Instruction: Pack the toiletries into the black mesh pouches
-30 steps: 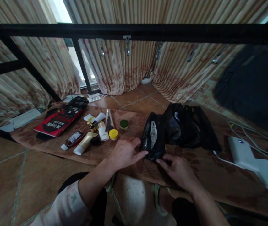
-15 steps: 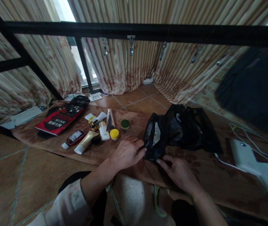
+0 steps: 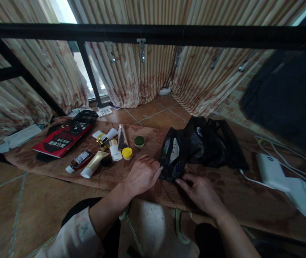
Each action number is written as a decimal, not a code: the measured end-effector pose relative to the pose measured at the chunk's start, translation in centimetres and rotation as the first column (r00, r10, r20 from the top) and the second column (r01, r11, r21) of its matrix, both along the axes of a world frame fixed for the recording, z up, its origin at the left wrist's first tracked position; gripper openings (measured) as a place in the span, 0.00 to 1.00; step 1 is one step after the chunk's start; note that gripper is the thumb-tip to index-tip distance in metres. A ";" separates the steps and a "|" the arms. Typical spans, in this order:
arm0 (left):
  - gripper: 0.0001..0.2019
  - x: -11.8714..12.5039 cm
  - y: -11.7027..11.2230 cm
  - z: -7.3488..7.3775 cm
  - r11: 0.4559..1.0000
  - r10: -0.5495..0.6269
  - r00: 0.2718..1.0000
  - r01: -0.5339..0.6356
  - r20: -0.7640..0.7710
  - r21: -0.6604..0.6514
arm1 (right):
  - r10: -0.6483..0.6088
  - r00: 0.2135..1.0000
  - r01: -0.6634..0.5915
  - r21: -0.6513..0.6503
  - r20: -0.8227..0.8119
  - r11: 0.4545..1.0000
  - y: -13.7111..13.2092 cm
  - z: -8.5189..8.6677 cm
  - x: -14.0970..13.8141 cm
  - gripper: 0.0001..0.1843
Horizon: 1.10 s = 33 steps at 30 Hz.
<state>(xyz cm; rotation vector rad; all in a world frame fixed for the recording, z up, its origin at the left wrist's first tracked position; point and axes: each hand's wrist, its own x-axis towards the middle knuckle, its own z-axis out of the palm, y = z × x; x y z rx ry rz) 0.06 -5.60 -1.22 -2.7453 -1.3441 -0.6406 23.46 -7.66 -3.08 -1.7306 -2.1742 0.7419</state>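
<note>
A black mesh pouch (image 3: 174, 154) stands on the brown patterned mat (image 3: 61, 161), with a white packet showing through its side. My left hand (image 3: 141, 174) rests against the pouch's left lower edge, fingers curled toward it. Just right of that, my right hand (image 3: 199, 190) pinches the pouch's bottom edge with fingers bent. Behind the pouch lies a larger black bag (image 3: 212, 143), crumpled open.
Several tubes and small jars lie left of the pouch, among them a cream tube (image 3: 92, 165), a yellow-lidded jar (image 3: 127, 153) and a green-lidded jar (image 3: 139, 141). A red book (image 3: 61, 139) lies far left. A white power bank (image 3: 269, 166) with cables sits right. A black bar (image 3: 153, 34) crosses overhead.
Both hands have stayed on the pouch's lower edge with only small finger shifts. The view has drifted slightly, so everything sits a little further left and higher.
</note>
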 end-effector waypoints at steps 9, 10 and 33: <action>0.12 0.3 -0.1 -0.3 1.000 0.008 0.999 -0.008 0.042 -0.014 | 0.011 1.000 -0.011 0.011 -0.021 1.000 -0.1 0.4 -0.1 0.20; 0.12 0.3 -0.2 -0.2 0.999 0.021 0.999 -0.019 0.044 -0.031 | 0.005 1.000 -0.004 0.002 -0.015 1.000 -0.1 0.4 -0.1 0.20; 0.16 -0.6 0.0 -0.8 0.941 0.048 0.992 -0.083 -0.114 -0.329 | 0.078 0.967 -0.059 -0.087 0.243 0.994 0.5 -0.8 -0.6 0.15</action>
